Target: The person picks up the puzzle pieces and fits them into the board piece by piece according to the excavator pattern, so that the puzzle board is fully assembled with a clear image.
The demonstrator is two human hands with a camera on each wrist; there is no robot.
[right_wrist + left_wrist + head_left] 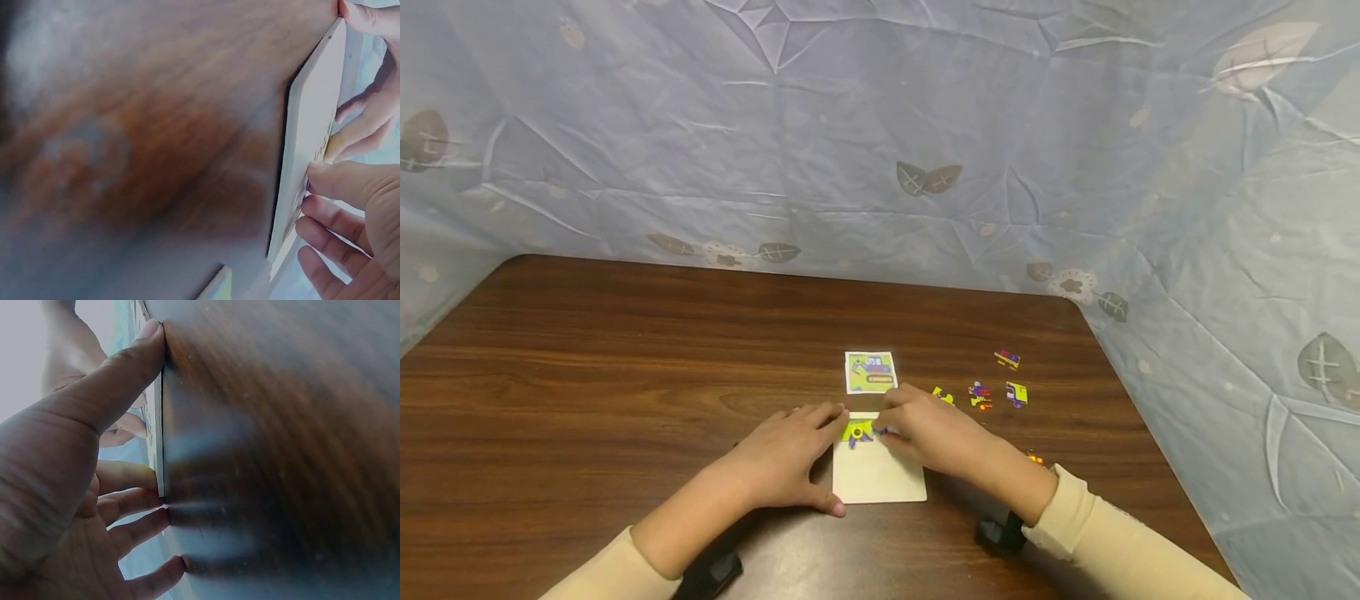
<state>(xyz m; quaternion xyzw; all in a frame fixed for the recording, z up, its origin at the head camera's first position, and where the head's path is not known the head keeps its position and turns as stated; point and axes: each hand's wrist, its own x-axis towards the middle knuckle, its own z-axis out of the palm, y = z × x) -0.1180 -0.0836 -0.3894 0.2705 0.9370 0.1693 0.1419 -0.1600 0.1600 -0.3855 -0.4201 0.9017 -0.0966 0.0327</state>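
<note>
A pale square puzzle board (880, 479) lies flat on the brown table. My left hand (786, 454) rests along its left side, thumb by the near corner and fingertips by the far corner, fingers spread. In the board's far left part lies a green-yellow puzzle piece (856, 431) with a purple bit. Just right of it, my right hand (928, 425) pinches another puzzle piece, mostly hidden behind the fingers, down against the board. From the right wrist view, the thumb (340, 181) and fingertips meet at the board's surface.
A small picture card (871, 372) showing an excavator lies beyond the board. Several loose puzzle pieces (979, 396) are scattered to the right, one partly hidden by the right forearm. A patterned grey cloth (850, 125) hangs behind the table.
</note>
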